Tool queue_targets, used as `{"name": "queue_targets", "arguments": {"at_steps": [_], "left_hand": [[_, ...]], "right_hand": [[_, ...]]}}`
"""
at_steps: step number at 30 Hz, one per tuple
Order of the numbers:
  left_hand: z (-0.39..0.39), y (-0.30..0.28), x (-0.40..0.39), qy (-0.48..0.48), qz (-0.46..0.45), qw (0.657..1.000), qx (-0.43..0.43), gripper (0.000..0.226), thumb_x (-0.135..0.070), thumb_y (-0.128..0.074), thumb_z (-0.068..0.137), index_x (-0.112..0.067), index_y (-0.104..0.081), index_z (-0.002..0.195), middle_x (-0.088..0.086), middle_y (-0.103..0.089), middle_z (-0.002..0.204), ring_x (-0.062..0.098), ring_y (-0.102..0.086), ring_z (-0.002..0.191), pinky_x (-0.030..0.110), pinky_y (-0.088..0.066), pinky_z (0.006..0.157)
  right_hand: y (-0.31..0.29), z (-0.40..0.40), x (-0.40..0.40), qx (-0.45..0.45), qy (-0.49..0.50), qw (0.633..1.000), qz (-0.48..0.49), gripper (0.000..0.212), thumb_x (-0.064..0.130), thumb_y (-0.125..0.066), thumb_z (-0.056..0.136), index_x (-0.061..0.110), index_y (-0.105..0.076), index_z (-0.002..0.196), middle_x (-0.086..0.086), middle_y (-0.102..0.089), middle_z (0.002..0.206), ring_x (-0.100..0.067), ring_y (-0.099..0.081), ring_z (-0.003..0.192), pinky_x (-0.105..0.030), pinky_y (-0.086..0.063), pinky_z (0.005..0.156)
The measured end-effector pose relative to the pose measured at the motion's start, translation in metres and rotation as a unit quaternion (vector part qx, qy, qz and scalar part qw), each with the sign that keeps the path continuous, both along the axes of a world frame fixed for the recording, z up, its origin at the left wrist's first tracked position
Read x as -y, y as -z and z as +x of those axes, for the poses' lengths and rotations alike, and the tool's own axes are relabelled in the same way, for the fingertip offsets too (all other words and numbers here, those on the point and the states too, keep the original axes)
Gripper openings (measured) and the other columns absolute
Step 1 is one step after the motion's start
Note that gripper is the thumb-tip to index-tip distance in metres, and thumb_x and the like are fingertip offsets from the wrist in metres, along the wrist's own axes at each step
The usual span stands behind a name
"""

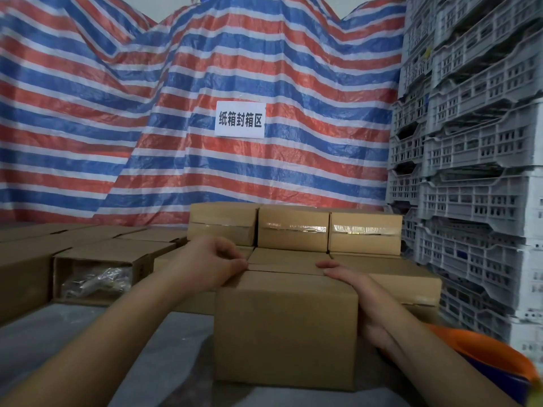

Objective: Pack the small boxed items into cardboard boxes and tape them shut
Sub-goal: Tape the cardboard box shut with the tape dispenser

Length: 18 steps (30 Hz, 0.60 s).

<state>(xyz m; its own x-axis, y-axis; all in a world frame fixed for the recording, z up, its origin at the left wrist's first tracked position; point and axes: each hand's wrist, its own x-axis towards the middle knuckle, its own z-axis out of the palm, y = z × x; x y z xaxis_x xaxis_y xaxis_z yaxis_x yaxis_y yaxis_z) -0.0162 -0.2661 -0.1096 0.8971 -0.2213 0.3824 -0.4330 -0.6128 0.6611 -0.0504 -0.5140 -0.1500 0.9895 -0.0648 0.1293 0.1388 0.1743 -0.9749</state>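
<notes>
A closed brown cardboard box [285,330] stands on the grey table right in front of me. My left hand [214,264] sits at its top left corner with the fingers curled, the fingertips pinching the flap edge. My right hand [346,277] lies along the top right edge, fingers fairly straight and pressing on the flap. Behind the box sit three taped cardboard boxes [293,233] in a row, on top of other boxes. No tape roll shows in either hand.
An open carton [97,274] with clear plastic bags inside lies at the left, among flat brown cartons [58,239]. Grey plastic crates [476,171] are stacked high on the right. An orange item [487,351] pokes in at lower right. A striped tarp [176,113] with a white sign hangs behind.
</notes>
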Motion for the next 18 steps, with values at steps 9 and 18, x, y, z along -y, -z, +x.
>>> {"name": "queue_targets", "arguments": {"at_steps": [9, 18], "left_hand": [[-0.027, 0.009, 0.054, 0.07, 0.314, 0.94, 0.113, 0.076, -0.081, -0.026, 0.086, -0.037, -0.031, 0.148, -0.009, -0.039, 0.152, 0.012, -0.042, 0.132, 0.035, -0.036, 0.103], [-0.029, 0.01, 0.051, 0.055, 0.36, 0.924, 0.121, 0.077, -0.08, -0.023, 0.087, -0.039, -0.021, 0.152, -0.011, -0.027, 0.159, 0.013, -0.034, 0.14, 0.037, -0.033, 0.106]], "right_hand": [[0.0, 0.0, -0.001, 0.004, 0.005, 1.0, 0.007, 0.016, 0.017, -0.061, 0.092, 0.019, -0.071, 0.105, -0.02, -0.073, 0.103, -0.03, -0.07, 0.083, -0.032, -0.056, 0.062], [-0.012, 0.0, 0.006, 0.008, 0.187, 0.945, -0.267, 0.034, 0.055, -0.046, 0.099, 0.028, -0.065, 0.11, -0.003, -0.067, 0.107, -0.024, -0.063, 0.103, -0.04, -0.05, 0.09]]}}
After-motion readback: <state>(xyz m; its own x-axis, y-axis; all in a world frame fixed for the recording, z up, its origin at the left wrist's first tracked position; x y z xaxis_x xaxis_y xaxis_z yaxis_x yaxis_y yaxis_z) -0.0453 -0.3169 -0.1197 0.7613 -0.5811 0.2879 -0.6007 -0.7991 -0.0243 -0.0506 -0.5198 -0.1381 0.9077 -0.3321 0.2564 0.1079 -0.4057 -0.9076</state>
